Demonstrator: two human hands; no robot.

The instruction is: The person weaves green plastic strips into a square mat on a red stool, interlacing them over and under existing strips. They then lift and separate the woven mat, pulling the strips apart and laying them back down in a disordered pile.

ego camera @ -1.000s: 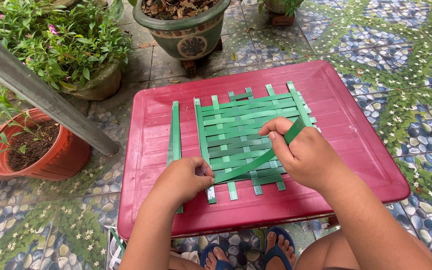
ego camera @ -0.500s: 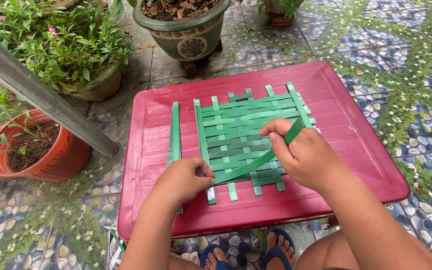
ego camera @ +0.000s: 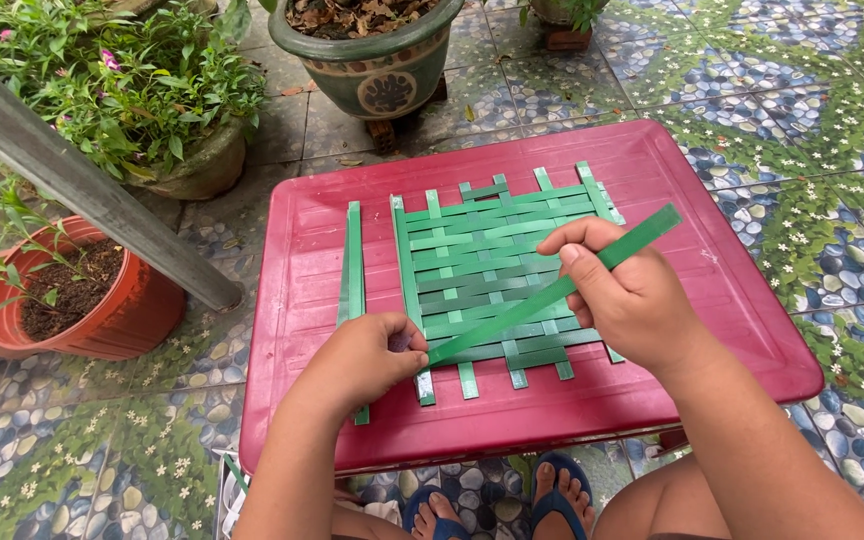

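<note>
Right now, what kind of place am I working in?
Probably an outdoor patio or garden terrace: potted plants, a pebble-patterned tile floor, and a low red plastic table where both hands are weaving green strips.

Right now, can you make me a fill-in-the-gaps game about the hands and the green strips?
1. The woven mat of green strips lies on a small table coloured ____.
2. Both hands hold one long green strip; the right hand grips it nearer its ____ end.
3. The left hand pinches the strip's ____ end.
4. Spare green strips lie on the table to the ____ of the mat.

Missing words: red; upper; lower; left
</note>
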